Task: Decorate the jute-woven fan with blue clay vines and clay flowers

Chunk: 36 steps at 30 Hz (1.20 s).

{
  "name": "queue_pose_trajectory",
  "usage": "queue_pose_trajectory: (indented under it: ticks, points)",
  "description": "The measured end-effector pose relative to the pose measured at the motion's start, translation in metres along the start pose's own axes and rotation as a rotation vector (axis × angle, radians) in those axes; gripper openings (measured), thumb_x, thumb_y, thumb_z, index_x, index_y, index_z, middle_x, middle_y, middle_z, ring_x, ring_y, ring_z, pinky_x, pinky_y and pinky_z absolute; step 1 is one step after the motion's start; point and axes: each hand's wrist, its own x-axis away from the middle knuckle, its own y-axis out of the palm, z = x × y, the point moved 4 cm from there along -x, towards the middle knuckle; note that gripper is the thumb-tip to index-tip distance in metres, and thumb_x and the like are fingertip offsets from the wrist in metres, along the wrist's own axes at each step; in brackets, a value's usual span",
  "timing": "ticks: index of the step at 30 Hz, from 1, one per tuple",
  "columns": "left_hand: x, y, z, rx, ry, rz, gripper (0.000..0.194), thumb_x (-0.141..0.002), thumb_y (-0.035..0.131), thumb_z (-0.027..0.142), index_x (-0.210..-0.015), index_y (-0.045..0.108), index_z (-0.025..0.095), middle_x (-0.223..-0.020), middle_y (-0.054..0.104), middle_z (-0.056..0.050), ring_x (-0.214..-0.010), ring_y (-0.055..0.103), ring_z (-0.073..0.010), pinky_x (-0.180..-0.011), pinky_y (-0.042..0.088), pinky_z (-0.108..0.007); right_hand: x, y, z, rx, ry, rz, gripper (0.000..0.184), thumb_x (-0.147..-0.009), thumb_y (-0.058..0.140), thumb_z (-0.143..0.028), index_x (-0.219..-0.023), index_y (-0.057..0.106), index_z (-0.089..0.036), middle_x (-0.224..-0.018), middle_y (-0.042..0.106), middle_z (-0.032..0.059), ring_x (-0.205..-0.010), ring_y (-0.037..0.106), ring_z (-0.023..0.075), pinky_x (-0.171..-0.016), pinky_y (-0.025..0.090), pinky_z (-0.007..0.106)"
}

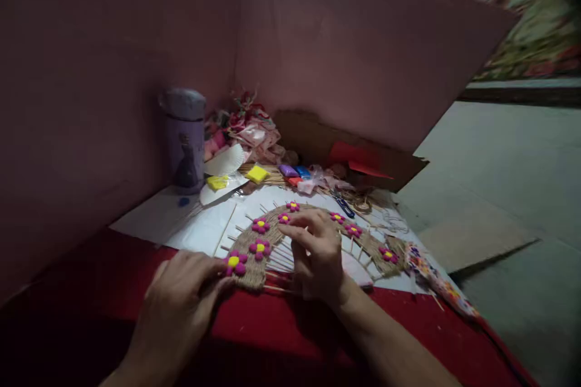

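Woven arch (274,232) of tan twine lies at the bench's near edge, partly on white paper (181,227) and partly over the red cover (254,338). The left hand (179,290) has a narrow grip on its left end, beside the largest flower (233,262). The right hand (318,251) hovers over the middle, fingers curled and thumb close to them; I cannot tell whether that grip holds anything.

Pressing too hard at the left end could, I judge, flatten or loosen that flower — its petals sit right under the fingers. A low right wrist might snag the thin sticks (280,260) or bend them, and a tug could slide the arch off the paper.

Counted: eight flowers show, each pink with a yellow centre, though the right hand may hide more. Behind lie five colour packets — two yellow, one purple (288,170), one blue (302,173), one red (294,181) — plus one pair of scissors (344,204) and one tumbler (185,145).
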Motion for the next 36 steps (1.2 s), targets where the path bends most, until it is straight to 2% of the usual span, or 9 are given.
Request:
queue_pose_trajectory:
  ticks: [5, 10, 15, 19, 24, 27, 29, 32, 36]
  points:
    - [0.011, -0.006, -0.005, 0.047, 0.058, 0.077, 0.016, -0.08, 0.063, 0.031, -0.094, 0.064, 0.025, -0.087, 0.067, -0.001, -0.081, 0.056, -0.0201, -0.07, 0.04, -0.034, 0.003, 0.001, 0.001, -0.006, 0.015, -0.009, 0.031, -0.077, 0.048, -0.004, -0.094, 0.067, -0.021, -0.083, 0.06, 0.0055, -0.082, 0.053, 0.0201, -0.07, 0.045, 0.036]
    - [0.01, -0.005, -0.003, 0.019, 0.066, 0.062, 0.011, -0.082, 0.06, 0.031, -0.088, 0.066, 0.023, -0.082, 0.067, -0.002, -0.078, 0.055, -0.0197, -0.07, 0.04, -0.034, 0.003, 0.001, 0.002, -0.007, 0.017, -0.008, 0.03, -0.078, 0.049, -0.003, -0.093, 0.068, -0.02, -0.083, 0.06, 0.0059, -0.081, 0.052, 0.0198, -0.07, 0.045, 0.037]
    - [0.003, -0.001, 0.001, -0.033, 0.049, 0.03, 0.015, -0.084, 0.056, 0.032, -0.079, 0.066, 0.023, -0.079, 0.066, -0.002, -0.076, 0.055, -0.0197, -0.068, 0.041, -0.033, 0.004, 0.001, 0.005, -0.012, 0.018, -0.01, 0.03, -0.078, 0.049, -0.003, -0.094, 0.068, -0.02, -0.084, 0.06, 0.0058, -0.082, 0.052, 0.0196, -0.07, 0.045, 0.037]
    - [0.002, 0.001, 0.002, -0.049, 0.053, 0.031, 0.013, -0.084, 0.057, 0.031, -0.079, 0.065, 0.022, -0.078, 0.066, -0.002, -0.075, 0.056, -0.0191, -0.066, 0.043, -0.032, 0.005, 0.002, 0.006, -0.019, 0.017, -0.009, 0.03, -0.078, 0.049, -0.003, -0.093, 0.068, -0.021, -0.083, 0.06, 0.0055, -0.082, 0.052, 0.0196, -0.07, 0.045, 0.037]
    - [0.009, -0.002, 0.001, -0.012, 0.157, 0.082, 0.012, -0.085, 0.056, 0.029, -0.092, 0.063, 0.022, -0.086, 0.065, -0.003, -0.079, 0.058, -0.0175, -0.068, 0.045, -0.03, 0.005, 0.002, 0.005, -0.026, 0.018, -0.011, 0.029, -0.078, 0.049, -0.004, -0.092, 0.068, -0.02, -0.083, 0.06, 0.0058, -0.082, 0.052, 0.0201, -0.07, 0.045, 0.037]
    - [0.014, -0.004, 0.004, -0.065, 0.265, 0.107, 0.023, -0.087, 0.051, 0.02, -0.107, 0.061, 0.023, -0.092, 0.063, -0.004, -0.083, 0.057, -0.0174, -0.069, 0.045, -0.029, 0.004, 0.003, 0.003, -0.069, -0.01, -0.039, 0.029, -0.076, 0.049, -0.004, -0.09, 0.068, -0.02, -0.083, 0.061, 0.0056, -0.08, 0.052, 0.0198, -0.068, 0.045, 0.036]
    - [0.016, -0.004, 0.006, -0.142, 0.313, 0.108, 0.028, -0.086, 0.053, 0.021, -0.113, 0.06, 0.024, -0.094, 0.062, -0.005, -0.085, 0.055, -0.0186, -0.071, 0.044, -0.031, 0.005, 0.005, 0.001, -0.11, -0.04, -0.082, 0.029, -0.075, 0.05, -0.004, -0.09, 0.068, -0.021, -0.084, 0.061, 0.0053, -0.078, 0.052, 0.0188, -0.067, 0.044, 0.035]
    - [0.016, -0.004, 0.009, -0.25, 0.339, 0.132, 0.033, -0.082, 0.06, 0.026, -0.115, 0.06, 0.021, -0.094, 0.061, -0.008, -0.085, 0.054, -0.0208, -0.072, 0.044, -0.034, 0.006, 0.008, 0.0, -0.147, -0.062, -0.137, 0.03, -0.075, 0.051, -0.004, -0.093, 0.068, -0.021, -0.084, 0.061, 0.0053, -0.077, 0.051, 0.0184, -0.067, 0.044, 0.034]
    - [0.016, -0.002, 0.011, -0.324, 0.364, 0.137, 0.033, -0.082, 0.061, 0.026, -0.114, 0.061, 0.021, -0.092, 0.06, -0.008, -0.083, 0.053, -0.0213, -0.071, 0.044, -0.035, 0.006, 0.008, 0.001, -0.152, -0.071, -0.142, 0.031, -0.075, 0.05, -0.004, -0.094, 0.068, -0.021, -0.085, 0.061, 0.0054, -0.078, 0.05, 0.0184, -0.067, 0.043, 0.034]
